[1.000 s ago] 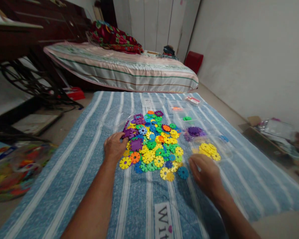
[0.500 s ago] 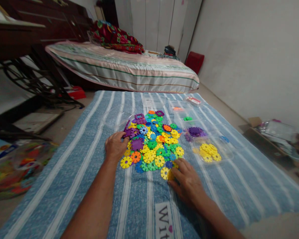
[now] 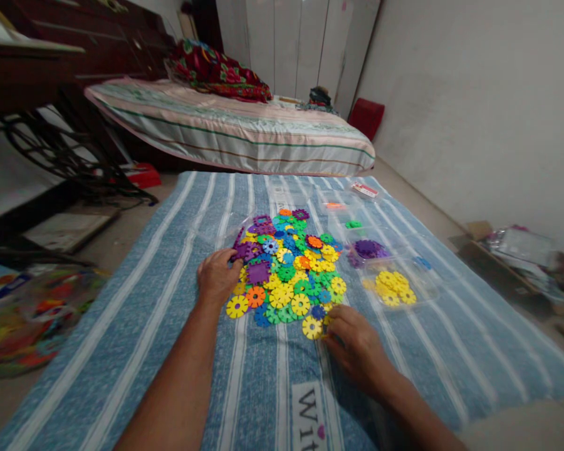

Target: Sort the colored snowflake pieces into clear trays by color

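A pile of flat plastic snowflake discs [image 3: 289,269] in yellow, green, blue, orange and purple lies on a blue striped blanket [image 3: 178,238]. My left hand [image 3: 216,275] rests at the pile's left edge, fingers curled on purple pieces [image 3: 244,252]. My right hand [image 3: 352,344] sits at the pile's near right corner, fingers bent and pinched over discs there; a yellow disc [image 3: 311,327] lies just left of its fingertips. What the fingers hold is hidden.
Clear trays to the right hold sorted discs: yellow [image 3: 392,288], purple [image 3: 367,249], green [image 3: 354,223], orange [image 3: 334,205]. A mattress [image 3: 225,128] lies beyond the blanket. A bag of toys [image 3: 32,313] sits on the floor at left, clutter [image 3: 521,250] along the right wall.
My right hand came from beside the yellow tray leftward to the pile's near corner, then curled its fingers over discs there. The blue disc at that corner is now covered. Left hand stayed.
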Demonstrator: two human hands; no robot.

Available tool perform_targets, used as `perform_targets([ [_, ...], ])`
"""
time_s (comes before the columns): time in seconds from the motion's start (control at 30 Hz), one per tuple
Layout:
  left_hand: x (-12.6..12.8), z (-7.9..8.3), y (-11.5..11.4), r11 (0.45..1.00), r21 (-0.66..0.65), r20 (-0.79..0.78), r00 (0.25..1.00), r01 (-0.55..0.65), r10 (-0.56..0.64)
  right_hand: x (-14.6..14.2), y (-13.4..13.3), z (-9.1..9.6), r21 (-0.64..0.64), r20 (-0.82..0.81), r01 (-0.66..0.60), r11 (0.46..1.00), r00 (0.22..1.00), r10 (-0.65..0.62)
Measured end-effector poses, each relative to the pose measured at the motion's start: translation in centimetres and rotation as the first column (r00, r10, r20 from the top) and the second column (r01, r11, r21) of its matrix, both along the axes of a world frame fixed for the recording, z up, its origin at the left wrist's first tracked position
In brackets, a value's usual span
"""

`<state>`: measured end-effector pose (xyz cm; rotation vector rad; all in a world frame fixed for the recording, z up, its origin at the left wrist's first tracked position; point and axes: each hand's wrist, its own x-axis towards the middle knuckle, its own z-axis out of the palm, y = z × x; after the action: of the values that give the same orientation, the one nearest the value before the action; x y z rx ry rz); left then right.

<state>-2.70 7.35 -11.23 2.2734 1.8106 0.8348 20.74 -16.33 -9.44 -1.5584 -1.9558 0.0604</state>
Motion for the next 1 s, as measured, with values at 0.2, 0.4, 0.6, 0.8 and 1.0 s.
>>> perform_targets([
  [0.2, 0.0, 0.0, 0.0, 1.0, 0.003, 0.0, 1.0, 0.003, -0.003, 4.9, 1.0, 2.9, 0.262, 0.051, 0.22, 0.94, 0.969, -0.241],
  [0.4, 0.0, 0.0, 0.0, 1.0, 0.009, 0.01, 1.0, 0.018, -0.018, 8.7, 1.7, 4.6, 0.416, 0.122, 0.444, 0.794, 0.838, -0.533],
  [0.6, -0.1, -0.1, 0.1, 1.0, 0.011, 0.012, 1.0, 0.01, -0.01, 2.7, 1.1, 1.0, 0.218, 0.14, 0.119, 0.969, 0.978, -0.152],
  [0.8, 0.0, 0.0, -0.1, 1.0, 0.013, 0.008, 1.0, 0.009, -0.009, -0.4, 1.5, -0.7, -0.009, 0.204, 0.051, 0.999, 0.978, -0.048],
  [1.0, 0.0, 0.1, -0.1, 1.0, 0.005, 0.01, 1.0, 0.007, -0.007, -0.6, 1.8, -0.8, -0.061, 0.233, -0.003, 0.998, 0.972, 0.017],
])
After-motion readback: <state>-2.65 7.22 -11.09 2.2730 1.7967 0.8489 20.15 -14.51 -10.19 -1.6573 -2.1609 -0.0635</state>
